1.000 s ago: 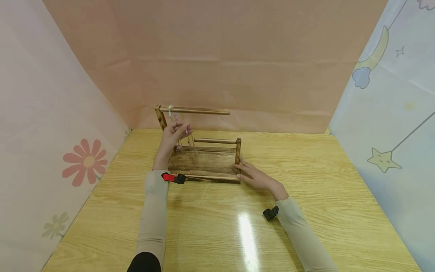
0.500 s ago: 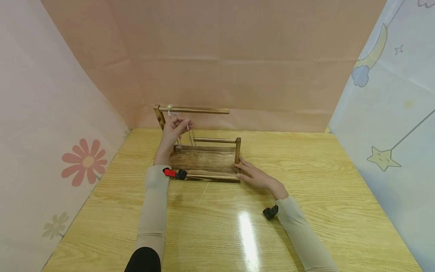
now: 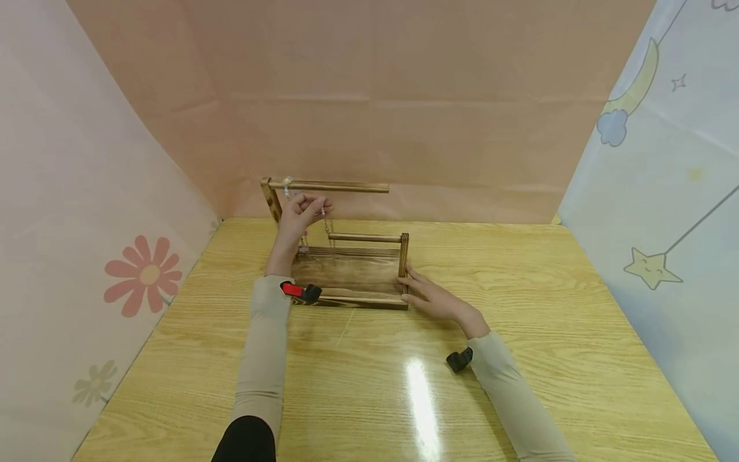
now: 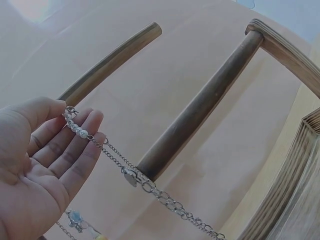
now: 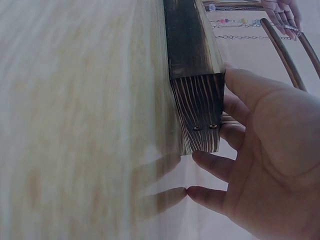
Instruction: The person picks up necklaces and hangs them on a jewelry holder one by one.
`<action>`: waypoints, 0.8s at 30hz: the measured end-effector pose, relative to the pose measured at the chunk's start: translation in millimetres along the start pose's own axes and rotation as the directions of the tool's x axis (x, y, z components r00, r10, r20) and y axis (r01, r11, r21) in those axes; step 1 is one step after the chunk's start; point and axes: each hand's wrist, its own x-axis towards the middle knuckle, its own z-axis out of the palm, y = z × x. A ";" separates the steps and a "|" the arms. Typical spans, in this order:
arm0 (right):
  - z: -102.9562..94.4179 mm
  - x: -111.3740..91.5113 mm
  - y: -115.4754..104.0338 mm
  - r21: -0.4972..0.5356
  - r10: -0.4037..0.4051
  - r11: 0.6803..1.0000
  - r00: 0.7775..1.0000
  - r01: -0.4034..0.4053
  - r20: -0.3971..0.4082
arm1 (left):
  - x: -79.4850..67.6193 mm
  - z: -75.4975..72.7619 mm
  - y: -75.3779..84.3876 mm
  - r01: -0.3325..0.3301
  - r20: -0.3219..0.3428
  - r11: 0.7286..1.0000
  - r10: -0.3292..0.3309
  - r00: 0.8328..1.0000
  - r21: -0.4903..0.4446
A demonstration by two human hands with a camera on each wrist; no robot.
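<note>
My left hand (image 3: 303,210) pinches a silver chain bracelet (image 4: 160,194) by its pearl beads (image 4: 77,131), between thumb and index finger; the other fingers are extended. The chain crosses the free end of the lower rod (image 4: 200,107) of a dark wooden jewelry stand (image 3: 346,273); whether it loops round that rod I cannot tell. The upper rod (image 3: 346,187) lies just behind the hand. My right hand (image 3: 434,300) grips the stand's right end at the post (image 3: 405,256); in the right wrist view, thumb and fingers lie about the end block (image 5: 200,112), some fingertips hidden.
A flower-beaded bracelet (image 3: 287,186) hangs at the left of the upper rod. Other beaded strands (image 5: 235,21) hang below, partly hidden by the left hand. The stand is on a wood-grain table (image 3: 519,276), with a pink backdrop (image 3: 462,115) behind.
My left hand has moved slightly up and to the right with the bracelet, bringing the chain to the lower rod's free end. The right hand has stayed on the stand.
</note>
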 end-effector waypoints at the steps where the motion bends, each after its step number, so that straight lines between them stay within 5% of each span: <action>1: 0.0 0.0 0.0 0.000 -0.001 1.000 1.000 0.001 0.000 | 0.3 0.8 0.2 -0.003 0.000 1.000 0.003 1.000 -0.005; 24: 0.1 0.2 -1.3 -0.005 -0.005 1.000 1.000 0.005 0.004 | -2.1 17.1 0.1 -0.058 0.020 0.998 0.058 0.998 -0.004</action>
